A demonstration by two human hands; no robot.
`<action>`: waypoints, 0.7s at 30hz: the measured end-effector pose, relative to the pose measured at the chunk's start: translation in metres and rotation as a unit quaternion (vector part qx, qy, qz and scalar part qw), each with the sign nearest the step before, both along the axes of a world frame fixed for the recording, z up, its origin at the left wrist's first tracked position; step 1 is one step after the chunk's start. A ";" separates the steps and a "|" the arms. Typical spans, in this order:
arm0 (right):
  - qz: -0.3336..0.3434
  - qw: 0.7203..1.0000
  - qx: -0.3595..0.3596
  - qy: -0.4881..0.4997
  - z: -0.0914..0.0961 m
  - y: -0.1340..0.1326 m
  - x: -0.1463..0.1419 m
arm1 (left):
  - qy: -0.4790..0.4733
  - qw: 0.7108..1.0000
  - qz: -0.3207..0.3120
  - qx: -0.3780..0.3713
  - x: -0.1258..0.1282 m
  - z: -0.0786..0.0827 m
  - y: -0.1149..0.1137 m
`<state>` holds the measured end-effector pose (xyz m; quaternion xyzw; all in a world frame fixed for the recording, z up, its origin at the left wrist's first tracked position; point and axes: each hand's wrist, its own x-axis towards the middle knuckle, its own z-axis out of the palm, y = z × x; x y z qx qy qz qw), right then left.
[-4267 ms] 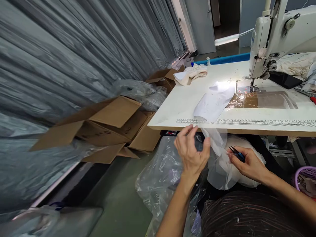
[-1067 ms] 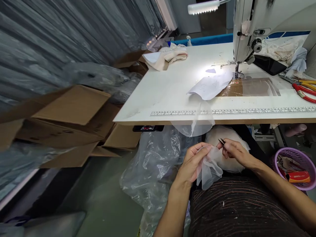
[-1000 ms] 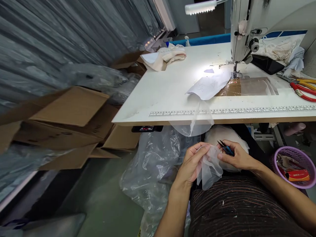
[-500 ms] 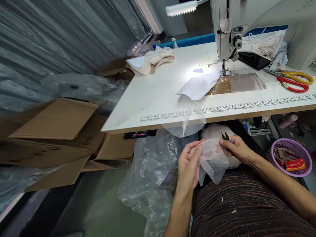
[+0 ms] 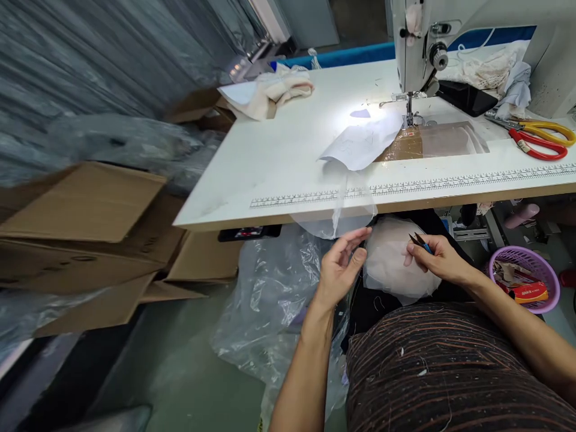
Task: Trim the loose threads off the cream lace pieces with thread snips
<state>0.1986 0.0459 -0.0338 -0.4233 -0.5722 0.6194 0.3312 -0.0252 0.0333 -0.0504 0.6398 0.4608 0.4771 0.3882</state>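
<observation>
Small blue-handled thread snips [image 5: 422,242] with dark pointed blades are in my right hand [image 5: 438,259], its fingers closed around them. My left hand [image 5: 339,267] is open and holds nothing, its fingers stretched toward the table edge and the thumb apart. Pale sheer fabric pieces [image 5: 389,258] lie on my lap between the hands, and the right hand is just over their right side. Another sheer piece [image 5: 317,224] hangs over the table's front edge, just above my left fingertips. It runs up to a white paper-like piece [image 5: 360,144] beside the needle.
A sewing machine [image 5: 409,60] stands on the white table [image 5: 270,162], with red-and-yellow-handled scissors [image 5: 540,137] and a black phone-like object [image 5: 468,98] at right. A purple basket [image 5: 555,279] stands lower right. Cardboard boxes [image 5: 85,204] and plastic wrap [image 5: 265,306] are at left.
The sheer piece that both hands held up has been let go onto the lap. My left hand has moved away leftward and opened. The snips stay in my right hand.
</observation>
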 end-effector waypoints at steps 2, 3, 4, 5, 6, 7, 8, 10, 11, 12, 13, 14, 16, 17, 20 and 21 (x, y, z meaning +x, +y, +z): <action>-0.011 1.000 -0.004 -0.004 -0.005 0.005 0.003 | -0.020 0.999 -0.030 -0.032 -0.004 -0.005 0.006; -0.014 1.000 -0.007 -0.004 -0.007 0.007 0.004 | -0.012 0.998 -0.047 -0.029 -0.004 -0.007 0.009; -0.015 1.000 -0.010 -0.005 -0.010 0.008 0.005 | 0.004 0.998 -0.063 -0.014 -0.001 -0.008 0.011; -0.017 1.000 -0.012 -0.006 -0.012 0.009 0.005 | 0.025 0.997 -0.078 0.010 0.002 -0.009 0.012; -0.019 1.000 -0.014 -0.006 -0.014 0.009 0.005 | 0.047 0.994 -0.093 0.040 0.007 -0.009 0.014; -0.022 1.000 -0.016 -0.006 -0.014 0.008 0.004 | 0.068 0.989 -0.109 0.070 0.012 -0.009 0.014; -0.025 1.000 -0.017 -0.006 -0.014 0.006 0.004 | 0.087 0.984 -0.123 0.097 0.018 -0.008 0.014; -0.033 0.999 -0.012 -0.010 -0.011 -0.002 0.004 | 0.113 0.975 -0.132 0.137 0.027 -0.005 0.009; -0.036 0.999 -0.005 -0.011 -0.007 -0.009 0.004 | 0.120 0.973 -0.128 0.149 0.030 -0.002 0.004; -0.033 0.999 0.001 -0.012 -0.003 -0.018 0.005 | 0.121 0.972 -0.120 0.159 0.032 0.002 -0.003; -0.025 1.000 0.007 -0.011 0.001 -0.027 0.006 | 0.117 0.973 -0.114 0.164 0.032 0.006 -0.013; -0.006 1.000 0.007 -0.006 0.006 -0.038 0.008 | 0.104 0.973 -0.126 0.163 0.031 0.010 -0.023; 0.057 0.998 -0.016 0.003 0.013 -0.058 0.011 | 0.074 0.975 -0.155 0.143 0.028 0.019 -0.044; 0.084 0.996 -0.032 0.005 0.015 -0.067 0.013 | 0.069 0.975 -0.162 0.134 0.026 0.023 -0.054; 0.131 0.989 -0.069 0.002 0.014 -0.082 0.016 | 0.068 0.977 -0.168 0.114 0.024 0.029 -0.070; 0.134 0.988 -0.076 0.001 0.012 -0.083 0.017 | 0.068 0.978 -0.164 0.109 0.025 0.030 -0.071</action>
